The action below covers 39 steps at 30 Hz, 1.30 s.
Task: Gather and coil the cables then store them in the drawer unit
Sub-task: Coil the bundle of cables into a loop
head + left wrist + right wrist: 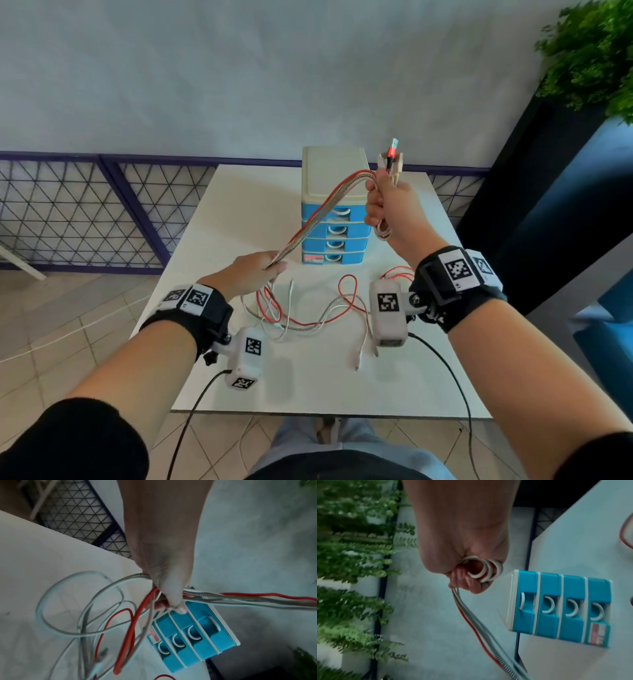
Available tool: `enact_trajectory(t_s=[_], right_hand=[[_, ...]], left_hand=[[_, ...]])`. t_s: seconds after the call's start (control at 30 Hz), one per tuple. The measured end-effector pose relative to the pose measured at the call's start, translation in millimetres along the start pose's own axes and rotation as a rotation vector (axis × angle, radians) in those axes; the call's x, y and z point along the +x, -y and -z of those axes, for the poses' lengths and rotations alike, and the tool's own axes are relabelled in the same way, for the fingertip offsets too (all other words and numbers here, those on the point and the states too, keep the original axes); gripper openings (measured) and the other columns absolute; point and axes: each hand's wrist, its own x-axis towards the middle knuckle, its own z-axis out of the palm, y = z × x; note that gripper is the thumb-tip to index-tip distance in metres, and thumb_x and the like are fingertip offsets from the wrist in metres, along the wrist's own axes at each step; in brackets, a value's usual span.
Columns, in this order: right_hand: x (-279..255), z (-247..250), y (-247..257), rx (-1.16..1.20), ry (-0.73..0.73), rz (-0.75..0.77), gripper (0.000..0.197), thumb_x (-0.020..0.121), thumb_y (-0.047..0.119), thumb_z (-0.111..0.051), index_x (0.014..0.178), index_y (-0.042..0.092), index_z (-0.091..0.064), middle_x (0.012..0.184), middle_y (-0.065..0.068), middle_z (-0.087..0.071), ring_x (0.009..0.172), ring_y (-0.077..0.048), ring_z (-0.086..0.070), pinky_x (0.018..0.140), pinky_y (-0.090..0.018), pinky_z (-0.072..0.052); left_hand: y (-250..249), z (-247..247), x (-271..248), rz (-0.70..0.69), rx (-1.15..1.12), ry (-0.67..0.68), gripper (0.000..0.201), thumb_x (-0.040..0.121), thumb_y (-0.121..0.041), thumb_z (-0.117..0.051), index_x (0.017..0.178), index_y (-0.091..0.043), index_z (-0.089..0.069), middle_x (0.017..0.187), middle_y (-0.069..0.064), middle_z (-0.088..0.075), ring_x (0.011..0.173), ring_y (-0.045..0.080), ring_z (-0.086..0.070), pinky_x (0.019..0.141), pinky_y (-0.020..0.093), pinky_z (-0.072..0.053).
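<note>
The person stands at the near edge of a white table (239, 219) with both hands raised over it. The right hand (387, 205) is lifted in front of the drawer unit (334, 209), its fingers curled tight round a bunch of cables (329, 209); the red and pale plug ends (392, 154) stick up above the fist, and from the right wrist view a few white and red turns (481, 570) show wound inside the fingers. From that fist the bundle, a red cable, a white one and a silvery braided one side by side, runs down and to the left to the left hand (255, 274), which hangs lower, just above the table, and pinches the strands between thumb and curled fingers. Below the left hand the rest of the cables fall in loose loops (308, 311) on the table, red, white and braided tangled over one another, with one white plug end (358, 363) lying nearer the person. The drawer unit sits toward the far side of the table, cream on top with four blue drawers, all of them pushed in. A leafy plant (596, 51) stands off to the right, and a mesh railing (85, 212) runs behind the table.
</note>
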Motion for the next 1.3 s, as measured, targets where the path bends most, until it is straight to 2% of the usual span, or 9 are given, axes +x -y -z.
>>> enact_trajectory(t_s=[0.13, 0.27, 0.43, 0.6, 0.7, 0.83, 0.93, 1.07, 1.3], right_hand=[[-4.4, 0.2, -7.0, -0.046, 0.035, -0.004, 0.035, 0.102, 0.033, -0.040, 0.075, 0.012, -0.051, 0.043, 0.012, -0.037, 0.034, -0.004, -0.030, 0.036, -0.019, -0.028], [-12.6, 5.1, -17.7, -0.129, 0.121, -0.053, 0.035, 0.102, 0.033, -0.040, 0.076, 0.011, -0.052, 0.043, 0.012, -0.037, 0.035, -0.004, -0.030, 0.036, -0.018, -0.028], [-15.4, 16.1, -9.7, -0.344, 0.125, -0.051, 0.035, 0.102, 0.033, -0.038, 0.080, 0.010, -0.051, 0.044, 0.011, -0.037, 0.036, -0.005, -0.032, 0.037, -0.017, -0.030], [-10.6, 13.3, -13.7, -0.261, 0.120, -0.028, 0.036, 0.103, 0.034, -0.037, 0.077, 0.011, -0.049, 0.047, 0.008, -0.033, 0.038, -0.006, -0.029, 0.038, -0.018, -0.029], [-8.5, 20.3, -17.2, -0.243, 0.126, -0.042, 0.034, 0.103, 0.033, -0.035, 0.078, 0.012, -0.048, 0.056, 0.001, -0.029, 0.042, -0.008, -0.029, 0.041, -0.019, -0.033], [-14.5, 28.5, -29.1, -0.362, 0.227, -0.148, 0.035, 0.101, 0.039, -0.038, 0.079, 0.013, -0.048, 0.057, 0.001, -0.034, 0.038, -0.009, -0.037, 0.044, -0.024, -0.044], [-19.3, 24.8, -39.3, -0.422, 0.336, -0.232, 0.035, 0.100, 0.041, -0.039, 0.079, 0.014, -0.047, 0.057, 0.003, -0.039, 0.039, -0.008, -0.037, 0.042, -0.021, -0.038], [-20.6, 14.3, -38.8, -0.372, 0.446, -0.272, 0.034, 0.101, 0.040, -0.039, 0.082, 0.013, -0.049, 0.054, 0.006, -0.039, 0.040, -0.005, -0.031, 0.040, -0.017, -0.030], [-23.5, 16.6, -30.6, -0.282, 0.485, -0.310, 0.029, 0.102, 0.031, -0.040, 0.091, 0.009, -0.056, 0.058, 0.004, -0.033, 0.046, -0.006, -0.029, 0.046, -0.018, -0.031]], left_hand=[[8.2, 3.0, 5.3, 0.177, 0.301, 0.203, 0.037, 0.088, -0.055, -0.033, 0.111, -0.031, -0.050, 0.110, 0.007, -0.041, 0.117, 0.034, -0.044, 0.102, 0.045, -0.036], [-4.6, 20.6, 2.3, 0.314, 0.377, 0.193, 0.039, 0.098, -0.032, -0.035, 0.125, -0.008, -0.052, 0.115, 0.012, -0.061, 0.098, 0.029, -0.060, 0.079, 0.033, -0.047], [1.2, 64.8, 24.4, 0.433, -0.086, -0.396, 0.025, 0.094, -0.004, -0.038, 0.116, 0.003, -0.048, 0.107, 0.022, -0.062, 0.093, 0.039, -0.064, 0.078, 0.047, -0.055], [-13.4, 112.5, 32.4, 0.122, -0.225, -0.857, 0.028, 0.085, 0.004, -0.035, 0.111, -0.002, -0.043, 0.108, 0.021, -0.059, 0.097, 0.037, -0.057, 0.082, 0.049, -0.050], [-8.9, 103.1, 32.4, 0.065, -0.107, -0.654, 0.022, 0.088, -0.004, -0.045, 0.110, -0.004, -0.046, 0.106, 0.014, -0.056, 0.096, 0.033, -0.055, 0.076, 0.040, -0.046], [8.6, 67.5, 29.1, 0.252, 0.276, -0.028, 0.089, 0.075, -0.053, -0.068, 0.146, -0.032, -0.018, 0.154, 0.015, -0.010, 0.141, 0.038, -0.017, 0.113, 0.053, -0.018], [-24.5, 43.7, 22.7, -0.062, 0.019, -0.095, 0.078, 0.081, -0.066, -0.050, 0.146, -0.026, -0.030, 0.157, 0.009, -0.019, 0.146, 0.024, -0.014, 0.119, 0.048, -0.011], [-78.0, 24.9, 13.8, -0.297, -0.510, -0.053, 0.043, 0.099, -0.043, -0.033, 0.109, -0.014, -0.063, 0.104, -0.001, -0.068, 0.098, 0.007, -0.062, 0.099, 0.026, -0.041], [-89.0, 21.5, 17.5, -0.218, -0.612, -0.079, 0.048, 0.095, -0.043, -0.043, 0.082, 0.001, -0.057, 0.058, -0.003, -0.039, 0.040, 0.003, -0.034, 0.043, 0.017, -0.030]])
